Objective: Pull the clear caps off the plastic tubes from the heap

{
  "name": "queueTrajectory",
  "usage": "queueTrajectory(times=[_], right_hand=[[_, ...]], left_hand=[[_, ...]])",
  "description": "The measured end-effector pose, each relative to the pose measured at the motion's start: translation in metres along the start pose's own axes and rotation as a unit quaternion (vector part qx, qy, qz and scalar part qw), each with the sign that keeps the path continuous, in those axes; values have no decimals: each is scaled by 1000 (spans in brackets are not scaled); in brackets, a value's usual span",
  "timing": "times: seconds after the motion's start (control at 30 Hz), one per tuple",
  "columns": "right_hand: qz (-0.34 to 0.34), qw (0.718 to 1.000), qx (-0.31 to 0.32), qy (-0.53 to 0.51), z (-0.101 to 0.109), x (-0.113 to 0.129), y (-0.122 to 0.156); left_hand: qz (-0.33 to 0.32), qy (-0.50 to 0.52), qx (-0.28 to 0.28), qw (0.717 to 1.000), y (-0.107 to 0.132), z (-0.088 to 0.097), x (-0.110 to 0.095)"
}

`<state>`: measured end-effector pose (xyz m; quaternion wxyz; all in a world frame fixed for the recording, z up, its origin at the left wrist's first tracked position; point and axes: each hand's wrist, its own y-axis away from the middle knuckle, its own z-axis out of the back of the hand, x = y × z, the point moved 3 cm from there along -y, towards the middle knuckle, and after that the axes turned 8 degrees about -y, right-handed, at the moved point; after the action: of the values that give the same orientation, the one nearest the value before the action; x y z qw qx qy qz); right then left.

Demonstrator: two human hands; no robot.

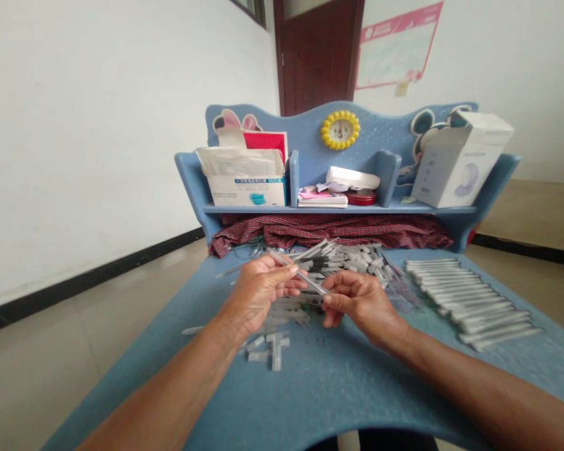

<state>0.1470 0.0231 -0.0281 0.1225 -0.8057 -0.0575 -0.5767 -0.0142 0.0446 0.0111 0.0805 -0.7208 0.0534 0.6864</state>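
Observation:
My left hand (261,291) and my right hand (357,300) hold one thin clear tube (301,274) between them above the blue desk (338,382). The left fingers pinch its far end and the right fingers pinch its near end. Behind the hands lies a loose pile of similar tubes (343,257). A few short clear caps (269,349) lie on the desk just below my left wrist.
A neat row of tubes (470,300) lies at the right of the desk. The blue shelf (338,208) at the back carries a mask box (247,181), a white carton (458,163), papers and a yellow clock (340,129). Checked cloth (329,228) lies under it.

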Motion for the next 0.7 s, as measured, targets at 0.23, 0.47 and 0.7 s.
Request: queueTrajectory(times=[0.23, 0.47, 0.7], right_hand=[[13, 999, -1, 32, 2, 1, 1], [10, 997, 40, 59, -2, 5, -4], [222, 908, 92, 343, -8, 40, 6]], left_hand=[[12, 20, 9, 1000, 0, -2, 4], [0, 10, -11, 1000, 0, -4, -2], [21, 42, -30, 998, -2, -4, -14]])
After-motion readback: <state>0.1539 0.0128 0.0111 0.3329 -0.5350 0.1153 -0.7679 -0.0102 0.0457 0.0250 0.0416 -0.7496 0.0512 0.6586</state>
